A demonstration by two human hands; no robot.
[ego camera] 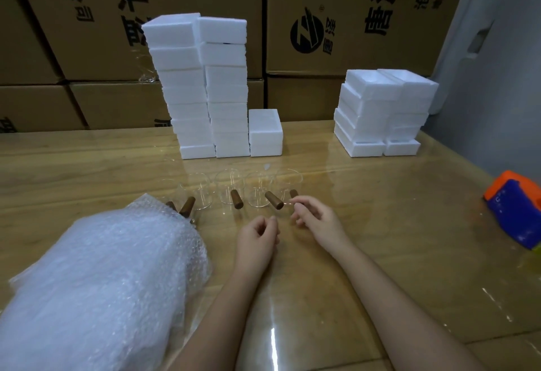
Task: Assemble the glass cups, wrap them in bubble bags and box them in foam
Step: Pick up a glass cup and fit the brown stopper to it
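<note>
Forearms come in from the bottom edge across the glossy table (395, 239). At the person's left a heap of bubble bags (96, 277) lies close to the body, probably kept there so a bag can be drawn without reaching past the glass. The left hand (257, 236) rests near the middle, its fingers loosely curled with nothing to be seen in them. The right hand (316, 218) sits just beside it and a little farther out, thumb and forefinger drawn narrow together right at the tip of a wooden handle (274, 200). Whether they pinch the handle, some small part, or nothing cannot be told. That handle belongs to one of the glass cups (231, 189), which stand in a row just beyond both hands with their handles pointing toward the person, seemingly so each can be taken by its handle in turn. The cups are past the fingertips, inside neither grip, and the leftmost are partly hidden by the bubble heap. Farther back, foam boxes (205, 86) rise in tall columns, and a lower stack (380, 113) to the right looks like open halves waiting for the boxing step. An orange and blue object (515, 209) lies at the right edge, and cartons (351, 19) wall the back.
</note>
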